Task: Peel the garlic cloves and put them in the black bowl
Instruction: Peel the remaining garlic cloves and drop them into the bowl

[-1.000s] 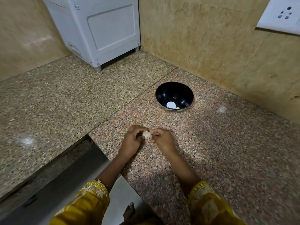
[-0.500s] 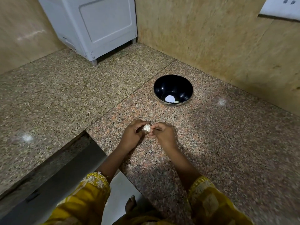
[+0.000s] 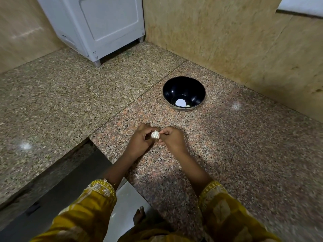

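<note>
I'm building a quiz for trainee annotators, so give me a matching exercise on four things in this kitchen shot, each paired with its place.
Things
1. garlic
2. black bowl
3. white appliance
4. white wall plate

Places
A. cut off at the top right edge
B. on short feet at the back
C. pinched between left hand and right hand
D. on the granite counter, pale bits inside

Pairs: 1-C, 2-D, 3-B, 4-A

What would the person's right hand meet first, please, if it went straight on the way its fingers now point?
Probably the small white papery garlic clove, which the right hand pinches; directly beyond lies the left hand, gripping it too.
</note>
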